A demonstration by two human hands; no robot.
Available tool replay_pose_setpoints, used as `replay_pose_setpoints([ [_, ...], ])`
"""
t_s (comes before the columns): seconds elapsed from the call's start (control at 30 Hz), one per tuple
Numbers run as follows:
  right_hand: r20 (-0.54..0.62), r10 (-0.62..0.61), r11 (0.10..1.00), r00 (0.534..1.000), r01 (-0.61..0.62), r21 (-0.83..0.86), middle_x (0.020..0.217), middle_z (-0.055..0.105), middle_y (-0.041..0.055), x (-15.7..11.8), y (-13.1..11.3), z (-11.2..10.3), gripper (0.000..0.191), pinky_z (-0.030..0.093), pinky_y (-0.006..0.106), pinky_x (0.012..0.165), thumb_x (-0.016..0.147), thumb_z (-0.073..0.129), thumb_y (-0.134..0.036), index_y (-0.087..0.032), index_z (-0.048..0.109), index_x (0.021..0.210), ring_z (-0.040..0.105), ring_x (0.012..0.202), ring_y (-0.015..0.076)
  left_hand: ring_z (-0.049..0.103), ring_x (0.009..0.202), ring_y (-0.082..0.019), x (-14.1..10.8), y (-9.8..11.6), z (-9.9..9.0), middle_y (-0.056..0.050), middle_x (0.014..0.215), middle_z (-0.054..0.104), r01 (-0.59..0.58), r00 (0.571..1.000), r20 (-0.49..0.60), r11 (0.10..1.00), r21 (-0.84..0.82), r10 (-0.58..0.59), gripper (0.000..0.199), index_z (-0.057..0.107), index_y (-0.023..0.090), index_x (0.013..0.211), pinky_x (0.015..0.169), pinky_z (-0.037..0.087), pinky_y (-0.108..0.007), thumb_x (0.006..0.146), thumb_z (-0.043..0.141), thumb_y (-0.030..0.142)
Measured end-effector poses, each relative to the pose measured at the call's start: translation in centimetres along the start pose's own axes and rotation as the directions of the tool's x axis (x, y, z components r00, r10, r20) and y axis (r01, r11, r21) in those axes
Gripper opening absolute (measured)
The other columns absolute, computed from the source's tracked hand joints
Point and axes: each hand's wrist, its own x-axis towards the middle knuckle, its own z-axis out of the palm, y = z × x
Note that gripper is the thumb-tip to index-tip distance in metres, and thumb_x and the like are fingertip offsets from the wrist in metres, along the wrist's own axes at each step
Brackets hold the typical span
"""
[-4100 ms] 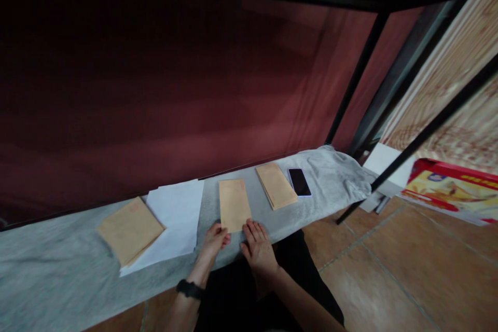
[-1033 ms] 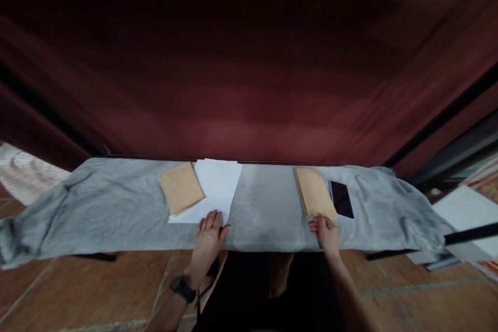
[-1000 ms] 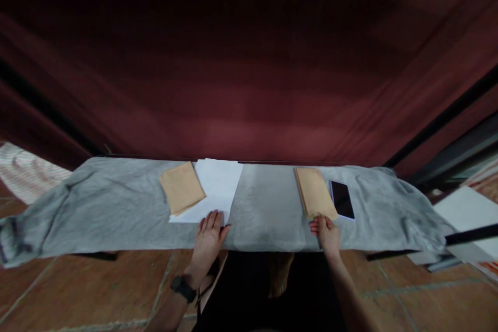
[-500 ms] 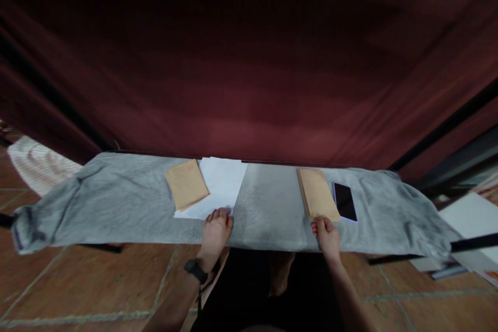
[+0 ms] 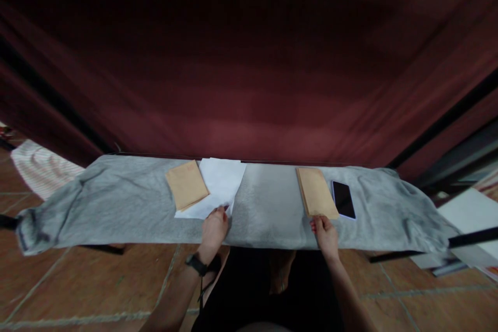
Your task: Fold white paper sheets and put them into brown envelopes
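White paper sheets (image 5: 225,181) lie on a grey cloth, partly under a small stack of brown envelopes (image 5: 187,184) to their left. My left hand (image 5: 215,225), a dark watch on its wrist, is at the near right corner of the paper. Its fingers are curled together and seem to pinch the top sheet's edge. On the right, another stack of brown envelopes (image 5: 316,192) has its near edge between the thumb and fingers of my right hand (image 5: 326,233). Just right of that stack, a phone (image 5: 343,199) lies face up, its screen dark.
The grey cloth (image 5: 272,202) covers a narrow bench. Behind it hangs a dark red fabric panel (image 5: 249,104) between dark bars. Tiled floor (image 5: 128,285) shows below. A striped cloth (image 5: 46,168) is at the far left, and white boards (image 5: 472,218) stand at the right.
My left hand's fingers have gone from lying spread on the paper's corner to being drawn together there. My right hand stays at the envelopes. The view has shifted slightly.
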Motion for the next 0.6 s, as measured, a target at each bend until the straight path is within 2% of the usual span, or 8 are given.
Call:
replay_pose_setpoints([
  [0.1, 0.006, -0.014, 1.000, 1.000, 0.014, 0.003, 0.067, 0.070, 0.0057, 0.0, 0.5, 0.0, 0.053, 0.051, 0.030, 0.057, 0.078, 0.055, -0.073, -0.021, 0.064, 0.079, 0.064, 0.060, 0.0204, 0.068, 0.083, -0.022, 0.3, -0.4, 0.2, -0.010, 0.090, 0.072, 0.016, 1.000, -0.023, 0.997, -0.078, -0.018, 0.021, 0.067, 0.017, 0.093, 0.074, 0.045, -0.030, 0.091, 0.046, 0.014],
  [0.2, 0.006, -0.013, 1.000, 1.000, 0.013, 0.002, 0.068, 0.070, 0.0051, 0.1, 0.8, 0.1, 0.051, 0.051, 0.030, 0.058, 0.078, 0.055, -0.071, -0.020, 0.064, 0.082, 0.064, 0.061, 0.0202, 0.065, 0.075, -0.019, 1.2, -1.3, 0.6, -0.005, 0.080, 0.070, 0.023, 0.999, -0.031, 0.964, -0.265, -0.032, 0.013, 0.064, 0.020, 0.077, 0.071, 0.044, -0.028, 0.086, 0.055, 0.017],
  [0.27, 0.008, -0.002, 1.000, 1.000, 0.002, 0.001, 0.069, 0.070, 0.0048, 0.0, 0.8, 0.0, 0.050, 0.051, 0.030, 0.058, 0.078, 0.055, -0.069, -0.021, 0.064, 0.083, 0.064, 0.061, 0.0201, 0.063, 0.070, -0.017, 1.8, -2.1, 0.9, -0.001, 0.071, 0.067, 0.012, 0.999, -0.026, 0.931, -0.365, -0.023, 0.015, 0.061, 0.021, 0.068, 0.068, 0.044, -0.027, 0.083, 0.058, 0.019],
  [0.37, 0.010, -0.005, 1.000, 1.000, 0.005, -0.011, 0.069, 0.071, 0.0045, -0.1, 0.7, 0.0, 0.046, 0.051, 0.030, 0.059, 0.079, 0.055, -0.067, -0.021, 0.064, 0.083, 0.064, 0.062, 0.0202, 0.062, 0.069, -0.017, 2.1, -2.4, 0.7, 0.002, 0.067, 0.064, -0.003, 0.999, -0.046, 0.918, -0.396, -0.016, 0.018, 0.059, 0.022, 0.065, 0.069, 0.045, -0.027, 0.084, 0.058, 0.023],
  [0.43, 0.000, -0.010, 1.000, 1.000, 0.010, -0.021, 0.069, 0.071, 0.0046, -0.1, 0.6, 0.0, 0.044, 0.050, 0.030, 0.059, 0.079, 0.055, -0.065, -0.022, 0.065, 0.083, 0.064, 0.062, 0.0205, 0.062, 0.076, -0.019, 1.7, -1.6, 0.5, -0.001, 0.074, 0.066, -0.039, 0.992, -0.124, 0.928, -0.371, -0.008, 0.016, 0.060, 0.022, 0.069, 0.074, 0.045, -0.030, 0.085, 0.057, 0.024],
  [0.5, -0.014, -0.011, 1.000, 1.000, 0.011, -0.029, 0.068, 0.070, 0.0046, -0.1, 0.6, 0.1, 0.042, 0.050, 0.030, 0.060, 0.079, 0.056, -0.063, -0.022, 0.065, 0.084, 0.064, 0.062, 0.0210, 0.061, 0.086, -0.023, 0.8, 0.3, 0.5, -0.005, 0.083, 0.067, -0.126, 0.971, -0.232, 0.941, -0.313, 0.053, 0.013, 0.061, 0.022, 0.073, 0.081, 0.044, -0.034, 0.085, 0.057, 0.022],
  [0.6, -0.029, -0.029, 0.998, 0.999, 0.027, -0.064, 0.069, 0.070, 0.0045, -0.3, 0.7, 0.1, 0.040, 0.050, 0.031, 0.062, 0.080, 0.056, -0.059, -0.021, 0.067, 0.086, 0.064, 0.064, 0.0219, 0.058, 0.089, -0.024, -0.8, 4.6, 1.2, -0.005, 0.081, 0.064, -0.282, 0.947, -0.237, 0.912, -0.297, 0.216, 0.015, 0.058, 0.022, 0.073, 0.082, 0.044, -0.035, 0.086, 0.055, 0.017],
])
